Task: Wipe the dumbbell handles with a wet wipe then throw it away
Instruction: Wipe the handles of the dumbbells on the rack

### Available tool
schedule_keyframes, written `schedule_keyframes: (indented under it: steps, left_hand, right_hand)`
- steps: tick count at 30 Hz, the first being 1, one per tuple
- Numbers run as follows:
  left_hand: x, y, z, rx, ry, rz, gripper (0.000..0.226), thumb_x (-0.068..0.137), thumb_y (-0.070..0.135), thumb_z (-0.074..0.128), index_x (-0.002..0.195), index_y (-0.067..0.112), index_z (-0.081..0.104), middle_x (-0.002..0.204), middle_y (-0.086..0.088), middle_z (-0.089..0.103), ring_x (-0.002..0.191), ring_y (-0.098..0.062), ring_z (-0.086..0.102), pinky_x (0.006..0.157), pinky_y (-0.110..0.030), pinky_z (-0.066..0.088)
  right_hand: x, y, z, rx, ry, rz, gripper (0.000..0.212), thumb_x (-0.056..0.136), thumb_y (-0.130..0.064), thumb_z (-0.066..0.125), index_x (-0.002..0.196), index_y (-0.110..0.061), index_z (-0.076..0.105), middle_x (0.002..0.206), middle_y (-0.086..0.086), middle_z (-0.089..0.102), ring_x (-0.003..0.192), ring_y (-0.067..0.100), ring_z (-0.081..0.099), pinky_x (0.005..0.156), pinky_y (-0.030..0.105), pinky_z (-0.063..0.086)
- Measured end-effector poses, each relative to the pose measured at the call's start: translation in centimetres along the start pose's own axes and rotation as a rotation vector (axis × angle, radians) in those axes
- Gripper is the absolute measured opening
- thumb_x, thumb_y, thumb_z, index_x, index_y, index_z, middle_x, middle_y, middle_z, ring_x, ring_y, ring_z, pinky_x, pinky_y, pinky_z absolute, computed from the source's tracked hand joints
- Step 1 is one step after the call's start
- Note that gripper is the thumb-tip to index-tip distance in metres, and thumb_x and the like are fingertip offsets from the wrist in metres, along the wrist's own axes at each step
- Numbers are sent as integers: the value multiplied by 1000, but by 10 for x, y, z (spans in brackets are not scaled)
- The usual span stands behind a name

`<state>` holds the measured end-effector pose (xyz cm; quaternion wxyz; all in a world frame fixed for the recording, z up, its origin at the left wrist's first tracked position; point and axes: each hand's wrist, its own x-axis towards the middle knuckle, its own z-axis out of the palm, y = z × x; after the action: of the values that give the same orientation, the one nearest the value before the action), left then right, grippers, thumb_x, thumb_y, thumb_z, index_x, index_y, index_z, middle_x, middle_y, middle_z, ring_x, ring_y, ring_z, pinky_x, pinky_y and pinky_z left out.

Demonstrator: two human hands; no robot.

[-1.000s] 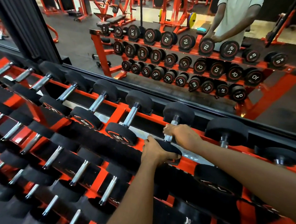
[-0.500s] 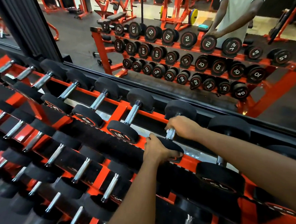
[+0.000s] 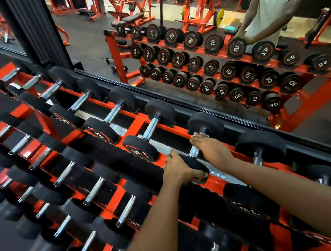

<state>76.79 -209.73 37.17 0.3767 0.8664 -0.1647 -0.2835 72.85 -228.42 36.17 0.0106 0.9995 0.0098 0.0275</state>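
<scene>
Dumbbell [image 3: 194, 152] with black rubber heads and a knurled chrome handle was laid on the top tier of the orange steel rack [image 3: 136, 124]. Its handle was gripped by the right hand [image 3: 211, 149] and its near head clasped by the left hand [image 3: 177, 171], with a wall mirror [image 3: 88, 43] just behind.

dumbbell [image 3: 204, 125]: black heads [image 3: 192, 164], silvery knurled handle [image 3: 194, 152]; rack [image 3: 120, 196] orange-red.

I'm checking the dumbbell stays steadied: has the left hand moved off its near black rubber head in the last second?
No. The left hand keeps its grip on the near black rubber head, at the same spot against the orange steel rack rail.
</scene>
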Motion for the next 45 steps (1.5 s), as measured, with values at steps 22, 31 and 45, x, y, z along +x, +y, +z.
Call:
schedule_keyframes:
  steps: [22,31,45]
  left_hand:
    - [-2,-1,-2,19,15,45,127,37,59,92,138,9,34,136,-8,45,129,-30,48,106,-44,47]
    - [-1,-1,-3,14,2,39,131,35,61,90,140,9,32,138,-7,43,129,-28,46,105,-44,48]
    - [-3,0,-3,13,-1,39,135,28,67,84,139,8,34,135,-8,45,127,-29,47,103,-46,49]
  right_hand:
    - [21,-45,-2,1412,482,1068,28,92,4,50,75,-13,64,74,7,63,66,16,53,64,30,44]
    - [17,-37,-4,1718,208,1126,18,88,-26,58,78,-13,65,62,-2,70,67,13,68,73,33,51]
    - [9,-34,-3,1671,-138,1024,27,92,-21,61,112,-4,68,107,16,73,98,27,68,96,41,50]
